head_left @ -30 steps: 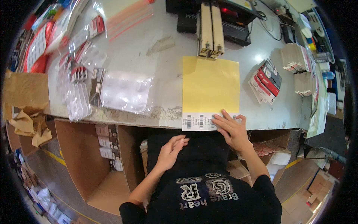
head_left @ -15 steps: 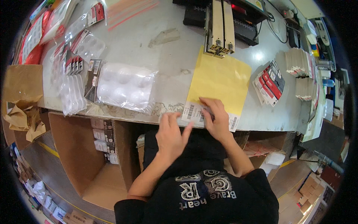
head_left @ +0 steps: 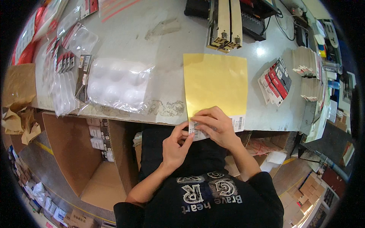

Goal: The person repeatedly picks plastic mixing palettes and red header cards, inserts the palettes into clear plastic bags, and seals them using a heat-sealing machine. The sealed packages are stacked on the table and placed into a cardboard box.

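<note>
The near left corner of the smooth, rectangular yellow sheet [head_left: 216, 84] is reached by the half-curled left hand [head_left: 175, 148], the nearer one; white paper labels [head_left: 238, 123] are partly covered by the right hand [head_left: 219, 130], fingers bent. Whether anything is pinched cannot be told. The sheet's long axis is directed forward over the tabletop [head_left: 163, 53].

The label sheet [head_left: 215, 83] lies on the table [head_left: 163, 79], before the machine [head_left: 224, 26]. Left of it is the bagged tray [head_left: 118, 86]; right, the card pile [head_left: 276, 81], then 2 card stacks [head_left: 303, 64]. A cardboard box [head_left: 66, 152] sits below the table's front edge, at left.
</note>
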### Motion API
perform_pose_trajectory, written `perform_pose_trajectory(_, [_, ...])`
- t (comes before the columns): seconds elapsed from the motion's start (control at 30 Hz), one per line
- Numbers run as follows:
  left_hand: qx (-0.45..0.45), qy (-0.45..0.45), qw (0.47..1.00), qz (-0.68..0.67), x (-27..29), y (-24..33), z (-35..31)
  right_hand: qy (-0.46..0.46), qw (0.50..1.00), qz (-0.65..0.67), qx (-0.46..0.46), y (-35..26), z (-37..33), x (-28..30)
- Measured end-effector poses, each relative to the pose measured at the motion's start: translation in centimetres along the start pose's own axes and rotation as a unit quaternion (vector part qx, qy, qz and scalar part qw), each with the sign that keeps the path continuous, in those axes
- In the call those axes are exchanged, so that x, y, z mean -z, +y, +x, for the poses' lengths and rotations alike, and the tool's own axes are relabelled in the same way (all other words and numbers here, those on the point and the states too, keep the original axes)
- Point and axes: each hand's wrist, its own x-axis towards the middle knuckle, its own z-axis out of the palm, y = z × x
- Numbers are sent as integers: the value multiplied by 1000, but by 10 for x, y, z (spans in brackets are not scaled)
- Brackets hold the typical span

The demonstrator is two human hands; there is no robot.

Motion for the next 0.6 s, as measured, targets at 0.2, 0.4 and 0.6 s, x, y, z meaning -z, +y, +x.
perform_pose_trajectory(0.2, [-121, 38, 989, 76, 3, 2, 3, -7, 999, -2, 35, 4, 15, -9])
perform_pose_trajectory(0.4, [-194, 42, 973, 117, 5, 11, 7, 10, 998, -10, 54, 7, 17, -4])
perform_pose_trajectory(0.6, [-208, 30, 971, 114, 10, 23, 17, 58, 995, 4, 77, 6, 19, -2])
